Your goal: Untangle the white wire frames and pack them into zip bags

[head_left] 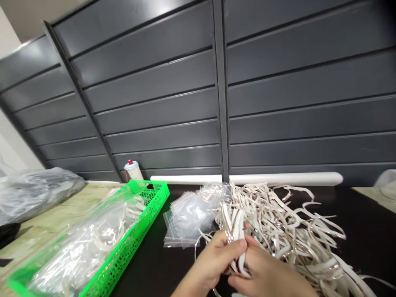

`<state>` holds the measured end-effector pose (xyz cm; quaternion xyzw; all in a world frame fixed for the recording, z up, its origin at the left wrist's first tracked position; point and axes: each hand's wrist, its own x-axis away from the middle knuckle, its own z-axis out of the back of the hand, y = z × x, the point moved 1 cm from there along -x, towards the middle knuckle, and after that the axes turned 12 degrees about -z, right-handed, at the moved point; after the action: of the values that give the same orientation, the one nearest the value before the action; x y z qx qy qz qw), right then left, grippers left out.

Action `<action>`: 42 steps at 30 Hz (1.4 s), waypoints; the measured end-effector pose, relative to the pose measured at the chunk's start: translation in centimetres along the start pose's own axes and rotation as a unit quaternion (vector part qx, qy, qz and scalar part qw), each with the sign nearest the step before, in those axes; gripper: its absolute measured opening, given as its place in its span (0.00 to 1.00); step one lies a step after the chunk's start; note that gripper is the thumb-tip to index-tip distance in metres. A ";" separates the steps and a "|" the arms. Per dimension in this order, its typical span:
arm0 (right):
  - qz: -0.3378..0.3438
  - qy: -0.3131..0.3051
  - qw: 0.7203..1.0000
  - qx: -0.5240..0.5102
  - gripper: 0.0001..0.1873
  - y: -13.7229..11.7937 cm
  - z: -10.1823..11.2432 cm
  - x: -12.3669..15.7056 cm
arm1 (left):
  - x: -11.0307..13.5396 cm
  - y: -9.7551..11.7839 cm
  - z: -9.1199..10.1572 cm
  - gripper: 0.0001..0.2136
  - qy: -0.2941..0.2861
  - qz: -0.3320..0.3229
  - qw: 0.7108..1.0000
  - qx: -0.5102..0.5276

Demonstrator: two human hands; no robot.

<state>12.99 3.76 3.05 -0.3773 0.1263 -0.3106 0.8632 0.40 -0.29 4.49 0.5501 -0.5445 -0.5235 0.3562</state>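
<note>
My left hand (pixel 210 260) and my right hand (pixel 262 274) meet low in the view, pinching a small bundle of bent white strips (pixel 236 231) with shiny metallic edges. The bundle stands upright between my fingers, and its lower part is partly hidden by them. A large tangled pile of the same white strips (pixel 287 225) lies on the dark tabletop (pixel 361 218) just beyond and to the right of my right hand. A stack of transparent zip bags (pixel 188 218) lies just beyond my left hand.
A bright green mesh crate (pixel 156 198) holding transparent bagged items sits to the left, on a pale wooden surface (pixel 58 210). Behind it stand a cup with a red cap (pixel 133 170) and a long white tube (pixel 278 178), against a grey slatted wall. A large plastic bag (pixel 34 194) lies far left.
</note>
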 end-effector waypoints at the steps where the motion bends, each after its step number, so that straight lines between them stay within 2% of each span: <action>1: -0.003 -0.026 0.999 -0.022 0.09 0.0 0.0 0.0 | 0.1 0.0 0.1 0.20 -0.029 0.003 1.000 -0.003; 3: 0.004 -0.065 0.994 -0.082 0.07 0.2 0.2 0.0 | 0.0 -0.5 0.6 0.25 -0.087 -0.003 0.996 -0.013; 5: 0.007 -0.062 0.983 -0.171 0.09 0.6 0.8 0.2 | -1.0 -1.4 1.8 0.33 -0.101 -0.029 0.992 -0.063; 7: -0.023 -0.014 0.957 -0.289 0.09 1.0 1.7 0.8 | -2.7 -2.4 4.1 0.35 -0.033 -0.066 0.977 -0.199; 8: -0.041 0.018 0.935 -0.352 0.11 1.3 2.2 1.3 | -3.8 -3.0 5.6 0.32 0.024 -0.065 0.946 -0.316; 9: -0.046 0.058 0.910 -0.409 0.14 1.5 2.9 2.0 | -4.8 -3.5 7.3 0.28 0.064 -0.055 0.926 -0.367; 11: -0.015 0.148 0.855 -0.496 0.17 1.9 4.4 3.3 | -6.6 -4.7 10.8 0.20 0.111 -0.025 0.894 -0.434; 14: 0.065 0.237 0.792 -0.558 0.16 2.3 6.2 5.0 | -7.5 -6.7 15.4 0.15 0.128 0.049 0.844 -0.518; 16: 0.094 0.253 0.777 -0.568 0.16 2.5 6.8 5.5 | -7.1 -8.0 17.4 0.15 0.124 0.090 0.814 -0.560; 20: 0.085 0.222 0.793 -0.561 0.16 2.4 6.2 5.6 | -6.1 -10.0 19.3 0.14 0.112 0.128 0.779 -0.604; 23: 0.071 0.201 0.802 -0.559 0.15 1.9 5.6 5.5 | -6.2 -10.6 19.7 0.14 0.127 0.126 0.783 -0.596; 26: 0.058 0.206 0.790 -0.575 0.15 1.4 5.5 5.2 | -6.5 -10.2 19.7 0.14 0.171 0.104 0.810 -0.550; 32: 0.049 0.180 0.754 -0.630 0.13 1.6 5.7 3.9 | -7.0 -7.0 18.5 0.15 0.303 0.004 0.881 -0.363; 34: 0.030 0.185 0.743 -0.643 0.16 1.6 5.5 3.4 | -7.1 -5.3 17.1 0.15 0.323 -0.045 0.905 -0.273; 36: 0.015 0.199 0.736 -0.647 0.19 1.5 5.2 2.8 | -7.1 -3.4 14.9 0.15 0.311 -0.089 0.930 -0.176; 39: 0.000 0.239 0.731 -0.640 0.19 1.5 4.8 1.8 | -6.6 -0.5 10.9 0.12 0.253 -0.122 0.959 -0.042; 42: -0.012 0.273 0.725 -0.632 0.20 2.2 4.8 0.7 | -5.7 1.6 7.7 0.11 0.192 -0.122 0.972 0.059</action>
<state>16.64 7.19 4.75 -0.7361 0.5186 -0.2588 0.3496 -6.63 6.35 5.56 0.7225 -0.4244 -0.4151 0.3544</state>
